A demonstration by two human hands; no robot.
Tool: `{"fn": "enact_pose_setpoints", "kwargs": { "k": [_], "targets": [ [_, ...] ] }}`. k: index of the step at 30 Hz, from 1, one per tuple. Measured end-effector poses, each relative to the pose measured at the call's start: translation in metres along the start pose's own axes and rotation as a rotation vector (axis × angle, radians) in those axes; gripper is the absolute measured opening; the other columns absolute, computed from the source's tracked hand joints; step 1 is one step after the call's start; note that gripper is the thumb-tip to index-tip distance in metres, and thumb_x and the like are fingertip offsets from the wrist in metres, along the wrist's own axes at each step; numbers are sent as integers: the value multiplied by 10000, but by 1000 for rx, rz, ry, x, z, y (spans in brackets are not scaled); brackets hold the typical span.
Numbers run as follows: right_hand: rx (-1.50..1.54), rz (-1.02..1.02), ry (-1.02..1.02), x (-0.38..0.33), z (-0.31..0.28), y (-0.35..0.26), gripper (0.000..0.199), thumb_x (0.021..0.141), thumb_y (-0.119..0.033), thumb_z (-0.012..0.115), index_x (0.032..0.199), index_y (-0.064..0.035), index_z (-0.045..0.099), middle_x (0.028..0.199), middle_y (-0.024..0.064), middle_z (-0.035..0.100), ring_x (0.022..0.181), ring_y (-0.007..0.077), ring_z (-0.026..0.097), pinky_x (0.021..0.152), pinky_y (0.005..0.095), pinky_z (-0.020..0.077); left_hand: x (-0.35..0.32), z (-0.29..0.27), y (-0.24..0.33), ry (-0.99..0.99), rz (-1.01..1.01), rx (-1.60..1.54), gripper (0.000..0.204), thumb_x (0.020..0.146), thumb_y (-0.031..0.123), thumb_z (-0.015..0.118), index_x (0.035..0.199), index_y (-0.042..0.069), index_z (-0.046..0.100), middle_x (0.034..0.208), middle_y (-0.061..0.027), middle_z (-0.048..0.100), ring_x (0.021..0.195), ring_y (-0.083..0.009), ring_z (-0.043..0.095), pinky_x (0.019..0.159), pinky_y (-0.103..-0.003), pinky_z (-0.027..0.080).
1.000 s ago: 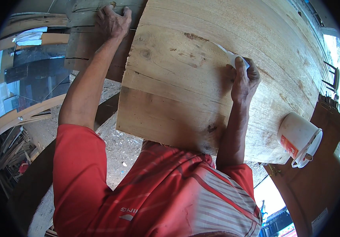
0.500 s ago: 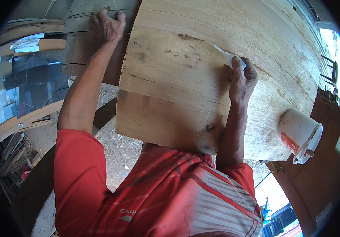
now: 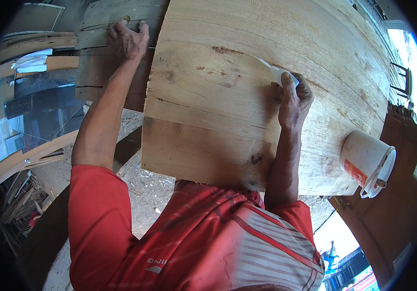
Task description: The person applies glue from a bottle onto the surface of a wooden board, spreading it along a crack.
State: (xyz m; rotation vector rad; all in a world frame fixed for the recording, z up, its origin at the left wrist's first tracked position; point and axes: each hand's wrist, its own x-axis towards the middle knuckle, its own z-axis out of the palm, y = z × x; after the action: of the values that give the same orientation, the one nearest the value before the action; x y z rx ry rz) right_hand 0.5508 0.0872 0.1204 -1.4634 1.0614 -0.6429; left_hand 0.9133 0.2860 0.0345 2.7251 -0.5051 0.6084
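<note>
A broad light-brown wooden panel (image 3: 208,99) made of several planks lies in front of my body, with dark knots and filled-looking brown patches. My right hand (image 3: 294,99) pinches a thin, flat white scraper (image 3: 277,73) between thumb and fingers. The scraper's edge rests on the panel near a long brown seam, and its far side is hidden by my fingers. My left hand (image 3: 130,41) leans on a darker grey board (image 3: 94,39) at the upper left. Its fingers are bent but apart, with a small brown mark by the fingertips; nothing shows in its grasp.
A white bucket (image 3: 363,157) with a red label lies tilted at the panel's right edge. Glass-like panes (image 3: 38,109) lean at the left, above a pile of wood scraps (image 3: 19,199). A brown board (image 3: 392,194) stands at the right.
The view has shifted slightly. My right hand and the scraper stay at nearly the same spot on the panel, and my left hand still leans on the grey board.
</note>
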Motion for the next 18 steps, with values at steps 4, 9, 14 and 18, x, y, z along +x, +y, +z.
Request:
{"fn": "enact_pose_setpoints", "kwargs": {
  "k": [4,9,14,18],
  "targets": [
    [-5,-37,3,0,0,1,247,949,-231,651,932,7,716,717,10,649,612,56,515,558,236,402,0,-3,2,1,7,1,595,799,483,690,1178,40,570,1218,-211,566,1186,-390,510,1017,-514,388],
    [-20,-34,-11,1,3,-1,248,950,-230,649,928,8,717,712,8,644,605,56,511,552,237,400,0,-2,1,9,6,15,603,799,490,688,1176,34,568,1217,-218,566,1188,-393,509,1016,-514,389],
    [-13,-15,-10,1,3,-1,250,950,-230,649,923,9,716,708,6,639,607,55,509,554,239,401,0,-5,4,-21,-6,17,607,799,489,690,1176,31,565,1218,-222,564,1195,-394,503,1016,-518,387],
    [-30,-22,-8,2,3,0,251,948,-232,652,922,9,715,704,6,637,606,54,508,554,238,399,0,-5,3,-2,12,-2,603,798,483,696,1173,29,564,1211,-221,562,1193,-398,500,1015,-525,382]
  ]
}}
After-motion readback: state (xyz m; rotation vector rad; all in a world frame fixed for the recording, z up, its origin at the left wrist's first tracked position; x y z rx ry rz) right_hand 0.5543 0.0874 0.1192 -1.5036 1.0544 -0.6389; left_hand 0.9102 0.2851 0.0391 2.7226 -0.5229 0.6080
